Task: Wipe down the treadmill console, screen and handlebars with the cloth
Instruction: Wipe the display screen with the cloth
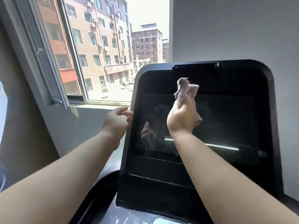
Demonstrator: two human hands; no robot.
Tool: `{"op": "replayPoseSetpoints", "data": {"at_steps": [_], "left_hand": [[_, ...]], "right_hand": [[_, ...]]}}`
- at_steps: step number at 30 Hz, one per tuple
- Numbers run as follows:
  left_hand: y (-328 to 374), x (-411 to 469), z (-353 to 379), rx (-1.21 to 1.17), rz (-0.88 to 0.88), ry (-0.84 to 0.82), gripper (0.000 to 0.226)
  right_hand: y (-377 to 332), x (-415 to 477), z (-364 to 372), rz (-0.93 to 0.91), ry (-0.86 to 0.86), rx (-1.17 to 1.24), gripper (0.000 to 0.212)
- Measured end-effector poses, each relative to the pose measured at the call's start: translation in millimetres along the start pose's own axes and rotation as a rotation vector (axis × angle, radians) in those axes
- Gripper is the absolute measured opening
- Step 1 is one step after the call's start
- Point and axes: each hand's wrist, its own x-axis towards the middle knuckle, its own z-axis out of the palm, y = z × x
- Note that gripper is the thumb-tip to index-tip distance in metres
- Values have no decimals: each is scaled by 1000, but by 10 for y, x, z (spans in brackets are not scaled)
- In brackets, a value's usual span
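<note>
From the head camera, the right hand (182, 117) is clenched around a crumpled, pale mauve fabric cloth (186, 88), whose loose end sticks up above the fingers and lies in front of the upper middle of the glossy black rectangular screen (226, 123). Whether the cloth presses on the glass or hangs just off it cannot be told. The screen's long axis runs left to right, and most of it stretches away to the right of and below the cloth, so a sideways sweep looks like the natural next stroke, with this hand far the nearer one. The left hand (118, 120) is relaxed, its fingers loosely curled and holding nothing, just beside the left edge of the black, round-cornered plastic console (267, 94). Nothing stands between cloth and screen. Behind are an open metal-framed window (48, 62) and a plain grey wall (234, 29). A dark curved bar (100, 191) below, perhaps a handlebar, lies well apart from the cloth.
</note>
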Motion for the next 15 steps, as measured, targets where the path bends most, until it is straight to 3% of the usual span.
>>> {"op": "replayPoseSetpoints", "data": {"at_steps": [3, 5, 8, 10, 12, 15], "left_hand": [[-78, 338, 143, 97, 78, -154, 34], [-160, 604, 188, 181, 173, -234, 38], [-295, 1090, 252, 353, 348, -292, 56], [-366, 1418, 298, 408, 405, -259, 62], [-385, 1663, 356, 408, 444, -229, 62], [-451, 1766, 465, 351, 483, -244, 56]], "right_hand": [[421, -64, 431, -40, -445, -656, 53], [606, -235, 549, -155, -579, -851, 58], [735, -107, 449, -385, -578, -834, 50], [739, 206, 426, -509, -489, -860, 39], [669, 524, 510, -423, -310, -885, 33], [547, 695, 822, -186, -102, -870, 46]]}}
